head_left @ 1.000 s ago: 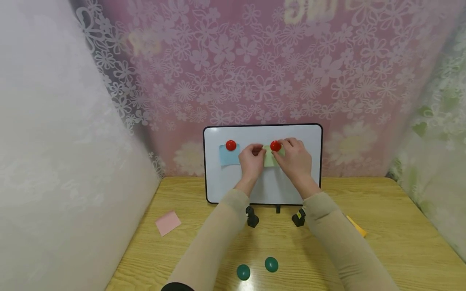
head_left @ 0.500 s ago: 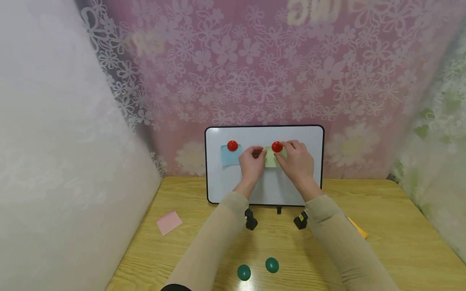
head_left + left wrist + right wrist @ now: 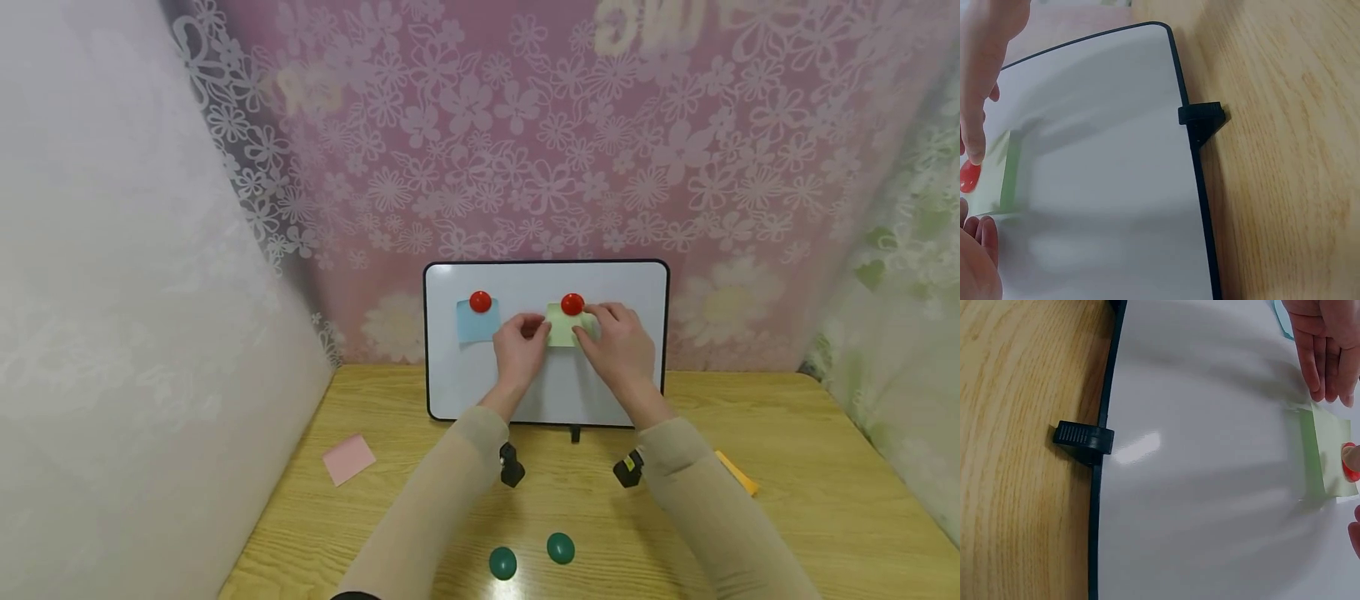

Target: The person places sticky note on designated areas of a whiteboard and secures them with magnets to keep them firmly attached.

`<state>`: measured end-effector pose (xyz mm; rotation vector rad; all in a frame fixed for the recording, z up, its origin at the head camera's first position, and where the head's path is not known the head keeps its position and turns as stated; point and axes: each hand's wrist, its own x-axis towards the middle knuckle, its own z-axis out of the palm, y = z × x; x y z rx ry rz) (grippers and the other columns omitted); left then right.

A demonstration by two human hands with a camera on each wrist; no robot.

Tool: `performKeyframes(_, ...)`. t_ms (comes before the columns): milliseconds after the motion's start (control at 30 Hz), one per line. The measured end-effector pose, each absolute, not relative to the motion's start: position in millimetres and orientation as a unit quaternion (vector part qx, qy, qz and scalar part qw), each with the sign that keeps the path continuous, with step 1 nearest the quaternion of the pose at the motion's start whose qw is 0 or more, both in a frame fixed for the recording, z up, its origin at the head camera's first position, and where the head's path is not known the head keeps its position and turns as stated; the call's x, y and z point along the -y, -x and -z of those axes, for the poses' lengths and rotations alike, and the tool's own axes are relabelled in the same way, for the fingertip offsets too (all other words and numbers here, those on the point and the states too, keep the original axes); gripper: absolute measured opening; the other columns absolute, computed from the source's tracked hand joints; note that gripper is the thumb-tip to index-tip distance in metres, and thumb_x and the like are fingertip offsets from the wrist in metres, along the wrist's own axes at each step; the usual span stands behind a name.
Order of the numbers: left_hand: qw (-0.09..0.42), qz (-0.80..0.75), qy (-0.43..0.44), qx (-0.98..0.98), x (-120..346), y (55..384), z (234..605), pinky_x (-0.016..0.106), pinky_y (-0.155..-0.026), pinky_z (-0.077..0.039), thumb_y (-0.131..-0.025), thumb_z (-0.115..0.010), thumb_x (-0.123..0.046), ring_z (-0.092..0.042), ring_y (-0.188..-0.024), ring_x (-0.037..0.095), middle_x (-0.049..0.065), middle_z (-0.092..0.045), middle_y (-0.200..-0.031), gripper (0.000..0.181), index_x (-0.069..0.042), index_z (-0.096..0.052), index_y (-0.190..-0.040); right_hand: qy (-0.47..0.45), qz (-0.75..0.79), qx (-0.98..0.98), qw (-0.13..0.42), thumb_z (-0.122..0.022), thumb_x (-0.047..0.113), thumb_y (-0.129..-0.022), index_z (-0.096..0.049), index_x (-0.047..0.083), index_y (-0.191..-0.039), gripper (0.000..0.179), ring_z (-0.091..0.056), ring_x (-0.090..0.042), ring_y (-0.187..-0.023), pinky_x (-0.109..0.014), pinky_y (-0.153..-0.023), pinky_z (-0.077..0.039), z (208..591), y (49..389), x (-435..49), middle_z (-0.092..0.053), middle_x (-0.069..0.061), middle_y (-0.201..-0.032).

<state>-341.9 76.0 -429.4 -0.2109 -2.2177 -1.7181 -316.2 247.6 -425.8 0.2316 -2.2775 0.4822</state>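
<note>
A whiteboard (image 3: 465,383) stands on the table with a light green sticky note (image 3: 558,333) on it. One red round magnet (image 3: 572,304) sits at that note's top edge. My left hand (image 3: 519,354) has its fingertips at the note's left edge, fingers fairly straight. Just right of the magnet is my right hand (image 3: 624,350), index finger near the magnet and thumb by the note; in the left wrist view a fingertip meets the red magnet (image 3: 969,180). The note's lower edge lifts off the board in the right wrist view. Farther left, another red magnet (image 3: 480,302) holds a blue sticky note (image 3: 477,327).
Two green round magnets (image 3: 502,563) lie on the table (image 3: 420,533) near its front. A pink sticky note (image 3: 348,459) lies at the left, and something orange (image 3: 738,473) shows beside the right sleeve. A black foot (image 3: 1083,436) props the board's lower edge.
My right hand has drawn slightly down and to the right, its fingers loosening from around the red magnet. My left hand stays at the green note's left edge.
</note>
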Motion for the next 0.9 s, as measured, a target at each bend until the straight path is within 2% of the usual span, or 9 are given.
performKeyframes(467, 0.151, 0.597, 0.115, 0.780, -68, 325, 452, 0.027, -0.082, -0.059, -0.100, -0.078, -0.017, -0.070, -0.090, 0.011, -0.002, -0.077, -0.101, 0.015, -0.007, -0.080, -0.112, -0.107, -0.212, 0.890, 0.390, -0.088, 0.019, -0.090, -0.076, 0.005, -0.121, 0.036, -0.066, -0.042, -0.108, -0.056, -0.080, -0.060, 442, 299, -253, -0.070, -0.018, -0.119)
performKeyframes(700, 0.146, 0.593, 0.149, 0.778, -63, 312, 461, 0.026, -0.082, -0.059, -0.100, -0.079, -0.018, -0.070, -0.090, 0.011, -0.001, -0.077, -0.098, 0.015, -0.007, -0.080, -0.110, -0.109, -0.212, 0.890, 0.388, -0.090, 0.023, -0.090, -0.077, 0.007, -0.120, 0.037, -0.067, -0.040, -0.105, -0.054, -0.076, -0.060, 452, 289, -259, -0.070, -0.015, -0.118)
performKeyframes(900, 0.127, 0.597, 0.172, 0.774, -59, 303, 468, 0.027, -0.084, -0.059, -0.101, -0.078, -0.018, -0.071, -0.093, 0.010, -0.001, -0.077, -0.104, 0.018, -0.006, -0.080, -0.114, -0.120, -0.228, 0.889, 0.379, -0.090, 0.021, -0.089, -0.077, 0.006, -0.119, 0.035, -0.067, -0.041, -0.105, -0.057, -0.079, -0.058, 456, 280, -262, -0.071, -0.017, -0.117)
